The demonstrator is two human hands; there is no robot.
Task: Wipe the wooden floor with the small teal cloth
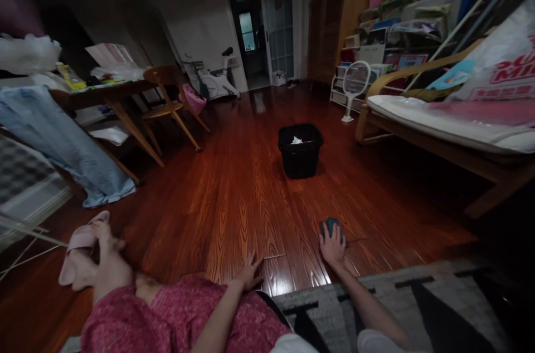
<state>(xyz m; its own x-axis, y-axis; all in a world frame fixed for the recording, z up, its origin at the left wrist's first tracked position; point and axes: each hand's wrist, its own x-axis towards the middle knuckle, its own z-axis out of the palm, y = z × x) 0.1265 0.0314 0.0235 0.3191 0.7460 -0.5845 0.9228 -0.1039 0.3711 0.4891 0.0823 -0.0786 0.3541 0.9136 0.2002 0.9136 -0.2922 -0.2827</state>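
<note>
A home is seen, by the look of it a living room. The floor (238, 191) is laid with glossy reddish wood and partly covered by a patterned rug (393, 308). Jeans (62, 141) are draped by a table (132, 129), near which a wooden chair (157, 112) is placed. An exercise bike (219, 84) is parked beside a doorway (247, 63). On the right, a cabinet (330, 30) is flanked by piled books (378, 35), and a cushioned bench (418, 117) is topped with a plastic bag (501, 47). A slipper (81, 239) is worn.

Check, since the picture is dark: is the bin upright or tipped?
Upright: the bin stands base-down on the floor, its open top facing up.
</note>
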